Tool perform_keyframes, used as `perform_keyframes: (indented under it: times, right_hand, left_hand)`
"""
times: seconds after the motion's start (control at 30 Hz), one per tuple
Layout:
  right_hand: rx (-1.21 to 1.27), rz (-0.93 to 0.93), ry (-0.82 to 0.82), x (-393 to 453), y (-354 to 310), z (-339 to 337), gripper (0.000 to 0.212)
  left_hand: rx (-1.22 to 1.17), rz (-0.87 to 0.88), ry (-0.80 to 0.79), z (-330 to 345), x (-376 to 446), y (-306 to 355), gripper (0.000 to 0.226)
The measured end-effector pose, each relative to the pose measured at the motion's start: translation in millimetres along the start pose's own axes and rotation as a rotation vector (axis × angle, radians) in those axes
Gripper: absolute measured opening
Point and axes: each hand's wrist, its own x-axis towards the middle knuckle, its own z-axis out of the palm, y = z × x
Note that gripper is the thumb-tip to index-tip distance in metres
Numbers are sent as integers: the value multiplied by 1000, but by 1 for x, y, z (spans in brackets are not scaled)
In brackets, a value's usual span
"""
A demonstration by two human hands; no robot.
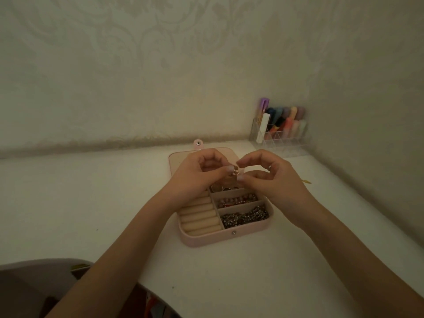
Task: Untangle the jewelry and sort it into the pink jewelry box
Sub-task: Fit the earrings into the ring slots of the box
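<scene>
- While both hands hover above the open pink leatherette jewelry box point(226, 237), a small tangle of gold-toned jewelry with pale beads point(236, 172) sits between them, over the box's rear part.
- Curled fingers of the left hand point(197, 177) close in, thumb and forefinger tips pinching the left side of the small tangle.
- Bent fingers of the right hand point(273, 177) arch over it, thumb and forefinger tips nipping its right side; the other fingers stay loosely curled and hold nothing.
- At the box's left side lies a row of cream ring rolls point(199, 218), partly hidden under the left wrist.
- At its right side, 3 compartments run front to back: the nearest holds a heap of dark silver chain point(244, 218), the middle holds a pink-and-red beaded strand point(236, 200), the farthest holds silver rings point(223, 187), partly covered by the hands.
- Beneath the box spreads a white tabletop point(91, 203).
- Behind the box and to its right, in the corner, stands a clear plastic organiser of coloured tubes point(281, 127).
</scene>
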Motion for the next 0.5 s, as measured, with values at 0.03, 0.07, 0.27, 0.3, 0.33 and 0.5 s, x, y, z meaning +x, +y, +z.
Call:
perform_keyframes:
  times: [0.03,0.07,0.27,0.3,0.33,0.5]
  right_hand:
    - [-29,-23,21,0,0,0,19]
    - [-51,-51,36,0,0,0,17]
    - [-58,-125,84,2,2,-2,16]
    - [-70,-139,92,2,2,-2,17]
    - [-87,-156,101,2,2,-2,17]
    - [-156,-195,99,0,2,0,16]
  left_hand:
    - [-17,-14,-7,0,0,0,10]
    - [-25,-27,-13,0,-1,1,10]
    - [-39,-64,0,-4,-2,3,15]
    - [-29,-70,7,-5,-2,3,16]
    - [-19,-75,16,-6,-2,3,16]
    - [163,-53,83,-13,1,-2,12]
